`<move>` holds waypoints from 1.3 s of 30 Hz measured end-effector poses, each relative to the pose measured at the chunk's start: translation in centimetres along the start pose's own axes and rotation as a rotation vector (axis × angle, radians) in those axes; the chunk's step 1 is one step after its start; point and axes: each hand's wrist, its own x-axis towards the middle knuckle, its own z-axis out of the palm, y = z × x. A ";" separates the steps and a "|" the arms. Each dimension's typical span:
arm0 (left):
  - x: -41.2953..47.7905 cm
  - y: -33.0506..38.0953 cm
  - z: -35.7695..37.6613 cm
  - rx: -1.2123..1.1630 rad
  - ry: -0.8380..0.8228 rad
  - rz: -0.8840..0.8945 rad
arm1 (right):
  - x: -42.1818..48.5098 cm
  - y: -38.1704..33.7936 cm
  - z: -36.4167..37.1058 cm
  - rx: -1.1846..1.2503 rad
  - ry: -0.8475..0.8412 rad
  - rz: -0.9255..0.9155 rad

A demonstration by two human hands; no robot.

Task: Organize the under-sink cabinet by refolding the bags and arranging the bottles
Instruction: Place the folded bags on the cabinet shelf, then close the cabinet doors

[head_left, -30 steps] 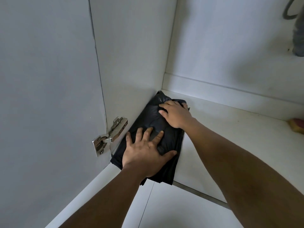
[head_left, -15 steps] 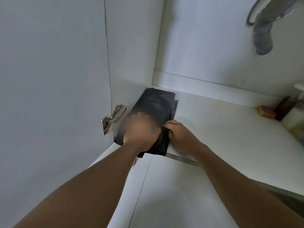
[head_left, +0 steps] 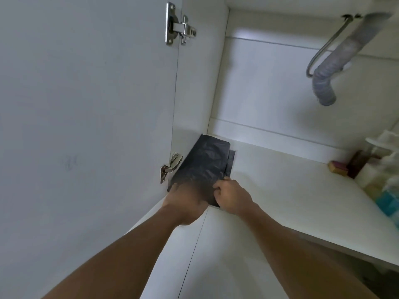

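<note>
A folded stack of black plastic bags lies flat in the left rear corner of the white cabinet floor, against the left side wall. My left hand is blurred and rests on the stack's near end. My right hand pinches the stack's near right edge with curled fingers. Several bottles stand at the far right, partly cut off by the frame.
The open cabinet door fills the left, with two metal hinges. A grey corrugated drain hose hangs at the upper right. A sponge lies by the bottles near the right wall.
Both hands have slid back from the top of the bag stack to its near end. The view has tilted up, showing the upper hinge, the hose and the bottles.
</note>
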 end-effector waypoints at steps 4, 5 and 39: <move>0.6 -0.5 0.0 -0.005 -0.107 -0.015 | -0.2 -0.3 -0.5 -0.067 -0.111 0.032; 0.8 -0.6 0.1 0.008 -0.120 -0.021 | -0.2 -0.3 -0.7 -0.065 -0.132 0.039; -25.8 3.4 -49.9 0.344 0.347 -0.414 | -14.5 -35.0 -29.8 0.509 0.363 -0.509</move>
